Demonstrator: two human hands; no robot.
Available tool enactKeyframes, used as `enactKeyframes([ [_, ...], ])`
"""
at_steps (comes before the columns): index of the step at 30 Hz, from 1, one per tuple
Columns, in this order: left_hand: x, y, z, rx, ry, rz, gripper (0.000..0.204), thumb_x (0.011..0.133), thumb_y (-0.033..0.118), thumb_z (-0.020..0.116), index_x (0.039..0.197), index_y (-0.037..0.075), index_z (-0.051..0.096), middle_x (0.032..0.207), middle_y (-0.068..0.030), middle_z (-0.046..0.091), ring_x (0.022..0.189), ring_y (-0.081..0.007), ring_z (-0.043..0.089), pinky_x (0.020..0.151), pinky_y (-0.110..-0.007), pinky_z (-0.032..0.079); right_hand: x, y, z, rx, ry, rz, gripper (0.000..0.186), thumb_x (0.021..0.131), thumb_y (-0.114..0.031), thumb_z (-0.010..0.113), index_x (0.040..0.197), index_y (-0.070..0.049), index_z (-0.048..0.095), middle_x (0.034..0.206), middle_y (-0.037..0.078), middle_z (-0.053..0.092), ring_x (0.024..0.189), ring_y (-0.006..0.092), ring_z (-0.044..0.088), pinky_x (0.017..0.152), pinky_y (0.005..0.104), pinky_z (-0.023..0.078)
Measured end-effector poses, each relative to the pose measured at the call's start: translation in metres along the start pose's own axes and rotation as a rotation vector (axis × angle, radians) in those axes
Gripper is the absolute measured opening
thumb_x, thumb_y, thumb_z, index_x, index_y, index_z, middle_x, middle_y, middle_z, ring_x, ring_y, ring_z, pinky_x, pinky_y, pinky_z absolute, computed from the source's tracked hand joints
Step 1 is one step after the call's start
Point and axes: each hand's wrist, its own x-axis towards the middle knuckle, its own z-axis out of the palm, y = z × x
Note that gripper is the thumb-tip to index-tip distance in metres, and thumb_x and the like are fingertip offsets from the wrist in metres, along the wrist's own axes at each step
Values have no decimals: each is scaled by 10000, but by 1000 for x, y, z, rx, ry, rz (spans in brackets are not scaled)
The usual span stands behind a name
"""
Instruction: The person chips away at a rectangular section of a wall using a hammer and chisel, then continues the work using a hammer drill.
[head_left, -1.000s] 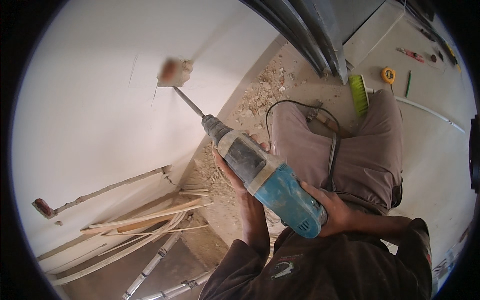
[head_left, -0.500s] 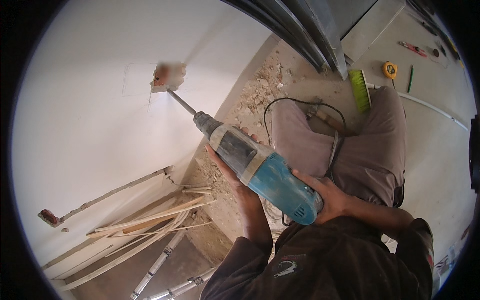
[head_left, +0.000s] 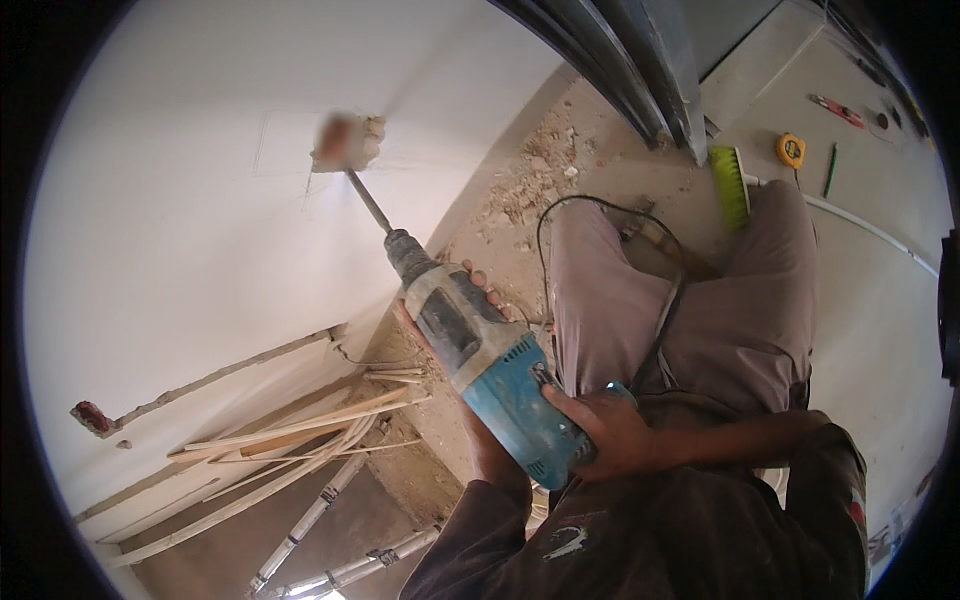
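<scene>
- The left hand (head_left: 479,283) is wrapped around the front body of a blue rotary hammer (head_left: 505,395) from beneath, fingertips showing along its far side.
- The right hand (head_left: 607,432) holds the rear handle end; whether a finger presses the trigger cannot be told.
- The rotary hammer slants up and leftward, its chisel bit (head_left: 370,204) ending at the lower edge of a ragged recess (head_left: 372,142) in the white wall (head_left: 190,240). Contact there is too small to confirm.
- The breaking-out looks partly done: plaster is gone from the recess and reddish masonry seems to show inside, though blur hides its depth.
- Faint pencil lines (head_left: 260,142) mark a patch left of the recess; the surface within them is unbroken, so that part appears uncut. The recess rim is rough, with no straight finished edge.
- Lower on the wall, a long narrow groove (head_left: 225,378) is already cut, ending at a reddish hollow (head_left: 92,417); no cut joins it to the recess.
- Rubble (head_left: 535,185) lies uncleared along the wall's foot. A green-bristled brush (head_left: 730,188) rests by the right knee, with a yellow tape measure (head_left: 791,151) and green pencil (head_left: 832,170) beyond.
</scene>
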Motion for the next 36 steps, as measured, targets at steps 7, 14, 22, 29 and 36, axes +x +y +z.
enactKeyframes([
  [7,-18,29,-37,-383,-123,-220,819,780,463,708,1432,162,313,1217,-11,514,1130,-260,526,998,-442,406,25,-31,21,-88,-221,35,986,792,-241,706,1512,-98,48,887,230,590,775,374,618,706,441,498],
  [14,-16,25,25,-70,37,-97,722,816,567,616,1310,72,433,1138,-74,550,982,-255,578,856,-415,487,17,-67,-5,-34,-183,114,979,797,-230,696,1508,-94,38,1000,273,603,859,411,634,732,457,507],
  [22,3,-40,61,68,320,168,633,899,651,415,1100,70,563,942,-126,634,806,-270,652,686,-405,581,-15,-38,-44,131,-12,152,1059,708,-159,769,1507,-84,77,1188,283,563,1096,438,574,948,438,455],
  [29,11,-41,66,160,352,225,611,905,645,407,1103,89,566,922,-125,642,812,-263,653,682,-402,573,-4,-19,-71,63,-32,-35,1042,695,-126,782,1498,-47,122,1369,246,435,1253,348,477,1047,406,359],
  [36,26,-56,77,44,354,212,576,927,613,406,1116,92,561,935,-98,647,815,-232,654,745,-385,567,-31,-30,-80,138,106,141,1024,705,-174,784,1468,43,136,1444,214,316,1351,284,334,1108,381,245],
])
